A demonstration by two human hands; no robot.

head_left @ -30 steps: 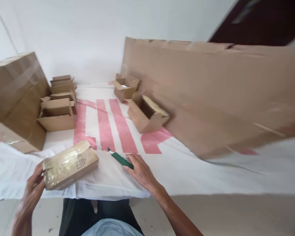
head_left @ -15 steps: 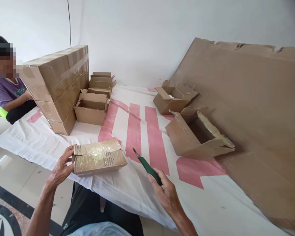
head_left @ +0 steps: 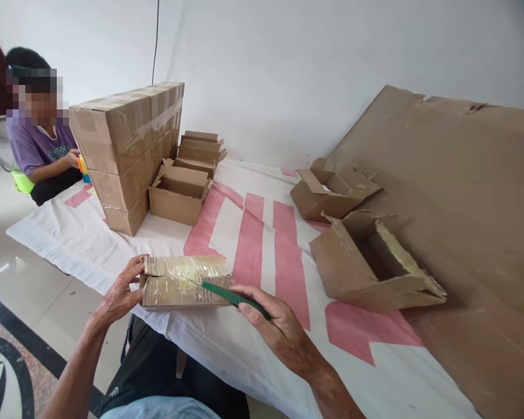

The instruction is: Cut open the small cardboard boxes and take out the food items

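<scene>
Two hands meet at the taped box (head_left: 186, 282), which lies on the white sheet (head_left: 262, 349) near its front edge. Left hand (head_left: 121, 293) grips the box's left end, fingers curled over the top corner and thumb against the side. Right hand (head_left: 283, 331), just right of the box, is closed around the green cutter (head_left: 231, 295), whose blade reaches onto the box's taped seam. Beyond the box stand open cartons (head_left: 180, 195); farther left, a sealed stack (head_left: 126, 145).

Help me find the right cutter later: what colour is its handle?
Green, on the cutter in the right hand, seen in the head view.
</scene>
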